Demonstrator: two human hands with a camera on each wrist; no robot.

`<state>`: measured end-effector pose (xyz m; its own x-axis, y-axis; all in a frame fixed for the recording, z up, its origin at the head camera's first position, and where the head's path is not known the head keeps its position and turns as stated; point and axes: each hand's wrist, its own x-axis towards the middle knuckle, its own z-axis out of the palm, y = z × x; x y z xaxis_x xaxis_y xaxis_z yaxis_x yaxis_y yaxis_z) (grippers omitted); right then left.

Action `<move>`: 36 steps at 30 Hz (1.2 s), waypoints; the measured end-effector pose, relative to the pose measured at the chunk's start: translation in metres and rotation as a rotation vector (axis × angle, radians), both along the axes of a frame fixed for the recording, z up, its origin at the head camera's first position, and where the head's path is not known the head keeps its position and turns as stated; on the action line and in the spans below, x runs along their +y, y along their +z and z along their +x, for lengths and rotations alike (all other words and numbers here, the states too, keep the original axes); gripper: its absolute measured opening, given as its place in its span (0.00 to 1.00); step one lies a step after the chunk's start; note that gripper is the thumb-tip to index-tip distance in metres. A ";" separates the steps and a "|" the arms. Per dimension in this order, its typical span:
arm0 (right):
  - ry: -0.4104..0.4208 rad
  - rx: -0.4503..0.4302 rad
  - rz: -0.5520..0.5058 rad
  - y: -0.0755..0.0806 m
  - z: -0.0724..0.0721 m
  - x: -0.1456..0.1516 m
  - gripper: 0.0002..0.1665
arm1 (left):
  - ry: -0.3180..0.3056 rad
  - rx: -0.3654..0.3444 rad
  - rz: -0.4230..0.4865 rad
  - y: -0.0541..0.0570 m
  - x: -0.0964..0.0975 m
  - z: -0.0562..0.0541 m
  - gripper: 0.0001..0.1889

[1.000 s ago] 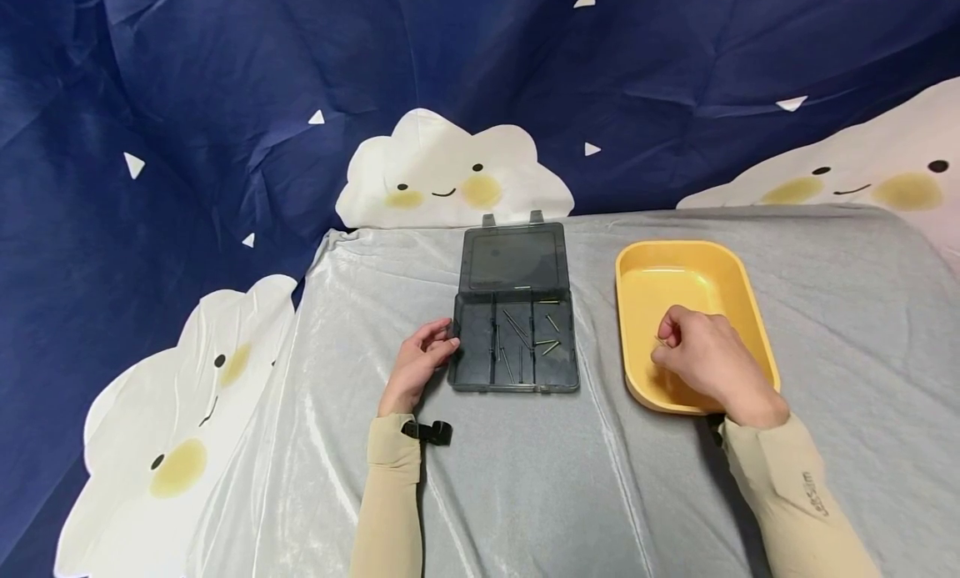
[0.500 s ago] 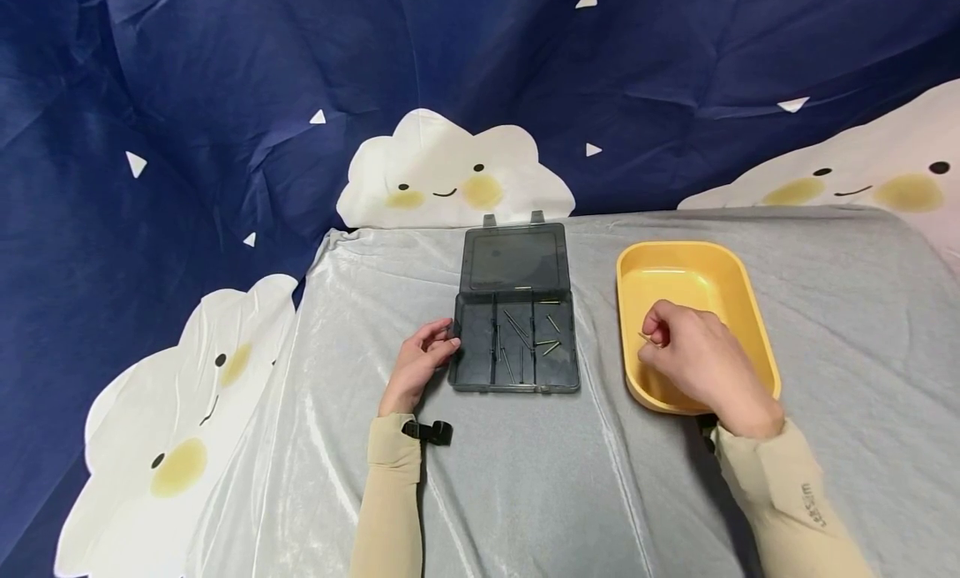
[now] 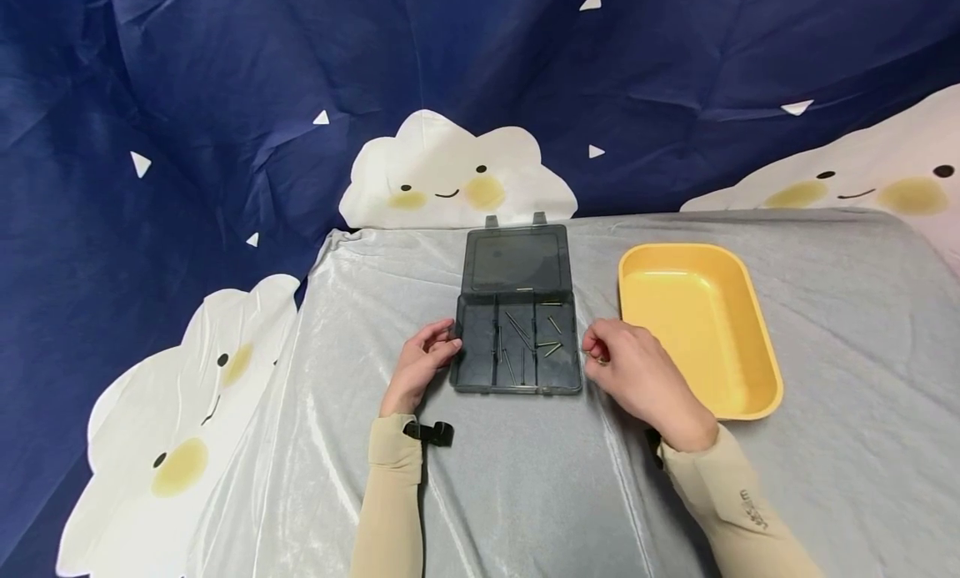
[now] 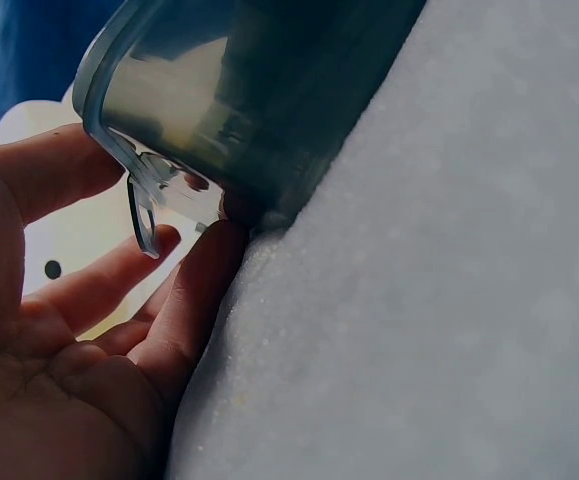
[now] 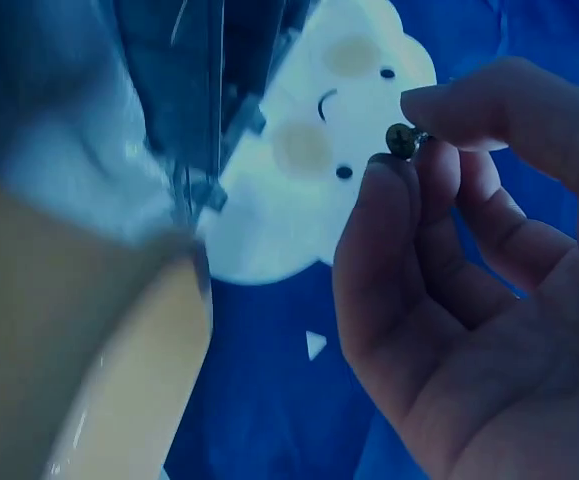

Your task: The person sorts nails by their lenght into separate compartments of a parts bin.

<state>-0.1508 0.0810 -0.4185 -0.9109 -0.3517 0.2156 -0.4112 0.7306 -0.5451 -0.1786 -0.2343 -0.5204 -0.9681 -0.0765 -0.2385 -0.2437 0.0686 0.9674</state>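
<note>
My right hand [image 3: 641,374] pinches a small brass-coloured screw [image 5: 402,140] between thumb and fingertip, its cross-slotted head showing in the right wrist view. In the head view that hand is just right of a dark see-through compartment box [image 3: 475,344] with its lid [image 3: 515,259] raised. Long thin dark pins [image 3: 518,329], screws or nails, lie in the middle compartment. Several short brass-coloured screws [image 3: 555,323] are in the right one. My left hand [image 3: 417,365] touches the box's left side with thumb and fingers loosely bent; the left wrist view shows the fingertips against its wall.
A yellow tray [image 3: 690,303] stands right of the box, partly behind my right hand and wrist. Grey cloth [image 3: 517,478] covers the table. Behind it hangs a dark blue curtain [image 3: 285,44] with cloud faces.
My right hand has moved left out of the yellow tray, carrying the screw, to beside the box's right edge. The left hand and box have stayed in place.
</note>
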 end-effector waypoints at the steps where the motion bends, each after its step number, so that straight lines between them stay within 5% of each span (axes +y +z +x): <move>1: 0.007 -0.004 0.001 -0.002 0.000 -0.004 0.08 | -0.003 -0.007 0.004 0.000 0.000 0.000 0.26; 17: 0.016 0.034 0.052 -0.039 0.000 -0.031 0.10 | 0.006 0.007 0.007 -0.003 0.002 0.001 0.25; 26: -0.294 -0.160 -0.427 -0.048 -0.018 -0.053 0.29 | -0.049 -0.039 -0.051 0.011 -0.001 -0.005 0.28; 33: -0.442 -0.420 -0.787 -0.055 -0.042 -0.061 0.31 | -0.114 -0.054 -0.197 0.026 0.000 -0.032 0.27; 36: -0.479 -0.521 -0.906 -0.057 -0.052 -0.061 0.31 | -0.105 -0.070 -0.174 0.026 0.001 -0.045 0.25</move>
<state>-0.2026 0.0198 -0.4760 -0.9621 0.1473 -0.2295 0.2326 0.0038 -0.9726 -0.2239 -0.2332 -0.4941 -0.9546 -0.0224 -0.2972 -0.2925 0.2618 0.9197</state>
